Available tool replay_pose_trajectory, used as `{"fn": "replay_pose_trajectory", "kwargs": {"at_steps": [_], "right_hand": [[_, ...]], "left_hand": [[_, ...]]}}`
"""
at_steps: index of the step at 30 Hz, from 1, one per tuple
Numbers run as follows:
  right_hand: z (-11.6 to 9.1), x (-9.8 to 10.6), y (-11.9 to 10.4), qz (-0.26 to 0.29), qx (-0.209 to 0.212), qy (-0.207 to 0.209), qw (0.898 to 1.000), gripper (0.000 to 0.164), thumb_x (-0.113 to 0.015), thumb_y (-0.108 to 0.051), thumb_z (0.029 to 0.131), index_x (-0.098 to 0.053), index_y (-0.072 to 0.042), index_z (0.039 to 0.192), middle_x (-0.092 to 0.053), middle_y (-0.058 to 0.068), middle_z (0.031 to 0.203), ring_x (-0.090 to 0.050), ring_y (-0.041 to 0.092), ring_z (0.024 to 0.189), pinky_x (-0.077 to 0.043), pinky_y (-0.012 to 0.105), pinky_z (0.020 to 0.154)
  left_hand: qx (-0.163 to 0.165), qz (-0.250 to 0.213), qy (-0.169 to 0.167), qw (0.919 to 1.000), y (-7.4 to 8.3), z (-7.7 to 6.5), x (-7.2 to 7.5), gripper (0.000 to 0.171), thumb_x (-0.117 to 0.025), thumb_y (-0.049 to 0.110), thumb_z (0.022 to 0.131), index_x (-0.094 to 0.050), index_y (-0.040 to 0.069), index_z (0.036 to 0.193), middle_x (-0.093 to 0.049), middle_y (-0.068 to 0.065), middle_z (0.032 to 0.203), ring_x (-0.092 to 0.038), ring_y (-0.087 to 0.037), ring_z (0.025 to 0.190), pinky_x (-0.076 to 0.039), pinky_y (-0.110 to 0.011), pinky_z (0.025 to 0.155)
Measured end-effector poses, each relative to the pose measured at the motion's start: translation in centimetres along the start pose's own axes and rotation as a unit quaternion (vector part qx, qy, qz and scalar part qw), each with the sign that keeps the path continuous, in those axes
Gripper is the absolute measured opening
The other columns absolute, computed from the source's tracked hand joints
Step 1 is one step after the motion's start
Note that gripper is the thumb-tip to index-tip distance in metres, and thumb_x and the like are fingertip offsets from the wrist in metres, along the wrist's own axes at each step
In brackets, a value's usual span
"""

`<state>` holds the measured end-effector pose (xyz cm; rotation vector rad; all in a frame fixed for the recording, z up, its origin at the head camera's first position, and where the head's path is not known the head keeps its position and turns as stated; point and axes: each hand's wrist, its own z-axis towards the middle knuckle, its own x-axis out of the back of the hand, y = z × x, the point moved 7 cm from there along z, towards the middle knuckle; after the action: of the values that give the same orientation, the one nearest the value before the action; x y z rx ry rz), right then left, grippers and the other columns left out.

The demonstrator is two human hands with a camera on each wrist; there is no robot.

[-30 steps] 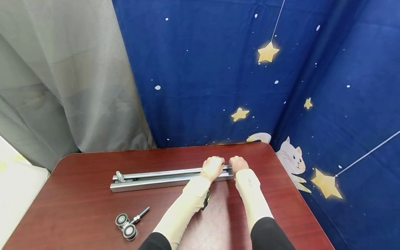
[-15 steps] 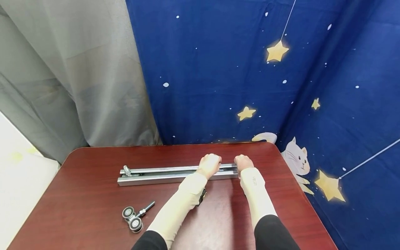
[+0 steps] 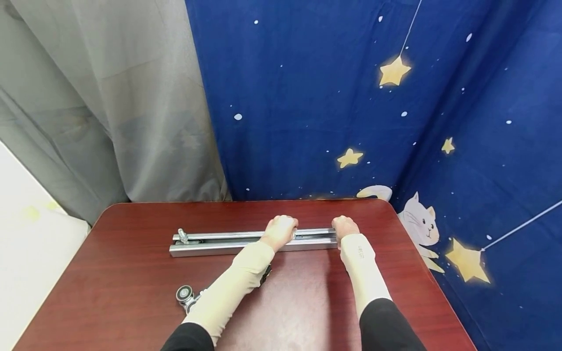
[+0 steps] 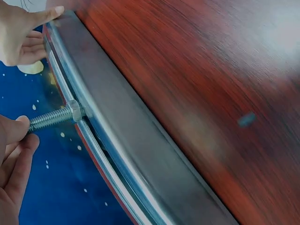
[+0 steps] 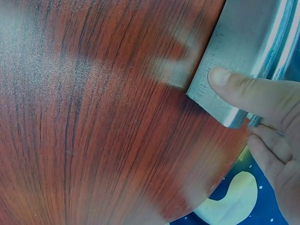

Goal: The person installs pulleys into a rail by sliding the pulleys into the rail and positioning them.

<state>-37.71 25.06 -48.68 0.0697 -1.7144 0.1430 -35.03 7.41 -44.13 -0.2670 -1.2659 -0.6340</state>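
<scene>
A long silver metal rail [image 3: 210,249] with a slot along its top lies across the table. My left hand [image 3: 279,232] is over the rail's right half. In the left wrist view its fingertips pinch a threaded bolt [image 4: 49,119] standing up from the slot, with a nut [image 4: 74,111] at its base. Whatever carries the bolt inside the rail is hidden. At the rail's right end my right hand [image 3: 345,229] grips it, thumb [image 5: 222,77] flat on the side wall. Another bolt [image 3: 183,236] sticks up near the rail's left end.
A roller trolley [image 3: 186,294] with small wheels lies on the table in front of the rail, partly covered by my left sleeve [image 3: 232,287]. Blue star-patterned curtain [image 3: 298,97] and grey curtain [image 3: 162,122] hang behind the reddish-brown table [image 3: 123,273].
My left hand has slid leftward along the rail, away from my right hand, and its sleeve now covers part of the trolley. My right hand keeps its place at the end. The head view has shifted slightly.
</scene>
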Motion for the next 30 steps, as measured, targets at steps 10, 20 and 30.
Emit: {"fn": "replay_pose_trajectory", "kwargs": {"at_steps": [10,20,30], "right_hand": [[0.0,-0.4,0.2,-0.001,-0.001,-0.002,1.0,0.049,-0.085,0.003,0.044,-0.069,-0.008,0.09,-0.066,0.008,0.087,-0.06,0.023,0.076,-0.051,0.038,0.065],[0.0,0.0,0.5,0.005,-0.004,0.005,1.0,0.046,-0.084,0.005,0.044,-0.068,-0.008,0.086,-0.066,0.009,0.085,-0.059,0.023,0.073,-0.05,0.038,0.063],[0.0,-0.2,0.4,0.02,-0.001,0.003,1.0,0.047,-0.083,0.005,0.044,-0.068,-0.007,0.086,-0.066,0.009,0.086,-0.058,0.023,0.072,-0.05,0.038,0.064]], "left_hand": [[-0.017,0.005,0.023,0.9996,-2.3,-1.8,1.0,0.008,-0.065,0.007,0.074,-0.064,0.014,0.072,-0.066,0.0,0.074,-0.064,-0.021,0.069,-0.05,-0.035,0.058],[-0.019,-0.007,0.026,0.9994,-3.6,-2.7,1.7,0.009,-0.065,0.005,0.074,-0.066,0.014,0.074,-0.066,0.0,0.074,-0.063,-0.023,0.068,-0.05,-0.036,0.057],[-0.023,-0.009,0.024,0.9994,-4.7,-3.3,2.0,0.009,-0.067,0.005,0.072,-0.067,0.014,0.075,-0.066,0.0,0.074,-0.063,-0.022,0.069,-0.05,-0.036,0.057]]}}
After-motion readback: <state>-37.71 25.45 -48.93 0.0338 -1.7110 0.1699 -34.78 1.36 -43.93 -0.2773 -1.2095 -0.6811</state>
